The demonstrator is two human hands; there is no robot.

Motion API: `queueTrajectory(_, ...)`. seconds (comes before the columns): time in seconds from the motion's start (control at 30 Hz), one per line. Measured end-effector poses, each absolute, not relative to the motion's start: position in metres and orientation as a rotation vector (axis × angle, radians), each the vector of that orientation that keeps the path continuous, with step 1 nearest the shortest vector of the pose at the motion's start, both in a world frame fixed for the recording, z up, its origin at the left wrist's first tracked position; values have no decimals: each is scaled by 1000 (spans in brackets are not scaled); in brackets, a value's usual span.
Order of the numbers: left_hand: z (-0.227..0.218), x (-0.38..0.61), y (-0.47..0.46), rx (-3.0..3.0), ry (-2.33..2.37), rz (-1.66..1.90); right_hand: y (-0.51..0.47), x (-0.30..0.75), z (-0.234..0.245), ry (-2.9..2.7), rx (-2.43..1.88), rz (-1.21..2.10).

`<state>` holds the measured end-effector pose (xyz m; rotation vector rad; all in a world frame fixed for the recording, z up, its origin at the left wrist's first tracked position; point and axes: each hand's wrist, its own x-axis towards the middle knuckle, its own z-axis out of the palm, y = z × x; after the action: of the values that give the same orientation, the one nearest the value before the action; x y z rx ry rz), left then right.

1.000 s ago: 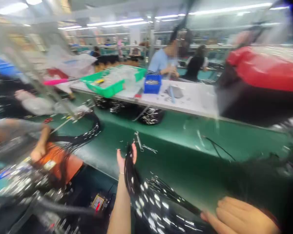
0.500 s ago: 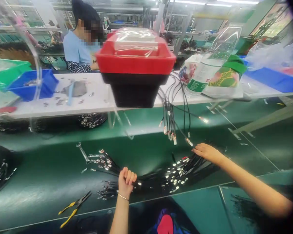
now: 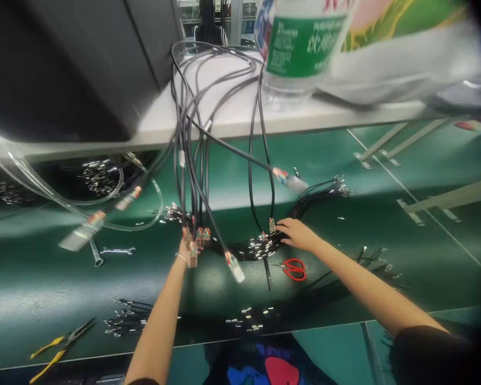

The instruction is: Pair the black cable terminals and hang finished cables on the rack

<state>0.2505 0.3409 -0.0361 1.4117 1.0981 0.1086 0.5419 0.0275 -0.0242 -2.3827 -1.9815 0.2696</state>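
A bundle of thin black wires with metal terminals [image 3: 304,200] lies across the green belt [image 3: 385,224]. My right hand [image 3: 296,234] rests on the bundle near its middle, fingers curled over the wires. My left hand [image 3: 184,247] reaches to the bundle's left part; hanging cables with connectors [image 3: 200,160] cover its fingers. Red-handled scissors [image 3: 294,268] lie just below my right hand.
A white shelf [image 3: 240,115] above the belt carries a black bin [image 3: 76,64] and a water bottle [image 3: 300,43]. A wrench [image 3: 116,250] and yellow-handled pliers [image 3: 58,345] lie at left. Loose terminals [image 3: 248,316] are scattered near the front edge.
The view swung down and closer to the belt. Both hands moved forward with the wire bundle, now farther up the belt beneath the hanging cables. Scissors came into view.
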Motion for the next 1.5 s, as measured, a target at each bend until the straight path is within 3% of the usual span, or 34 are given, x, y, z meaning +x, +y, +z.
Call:
queueTrajectory(0.23,-65,244,352,1667,1095,214,25,500,-60,-1888,-2281,161)
queueTrajectory(0.4,-66,213,273,1661,953,461,20,492,-68,-1698,-2223,-51)
queueTrajectory(0.63,-70,164,110,1546,634,347,-13,470,-23,-1303,-1887,-286)
queueTrajectory(0.83,-59,155,81,1322,496,312,-77,447,23,-1069,-1585,-327)
queueTrajectory(1.0,-44,174,95,1232,392,287,-166,388,26,-1285,-1550,-130)
queueTrajectory(1.17,-45,202,119,1303,375,185,-223,331,5,-1699,-1657,486)
queueTrajectory(1.3,-40,224,136,1403,306,-4,-203,369,-20,-1384,-1700,1106)
queueTrajectory(1.33,-39,230,140,1420,288,-34,-190,390,-27,-1223,-1724,1104)
queueTrajectory(1.4,-36,240,146,1444,265,-51,-158,437,-43,-774,-1849,660)
queueTrajectory(1.5,-37,256,157,1461,269,6,-111,496,-59,-584,-1862,582)
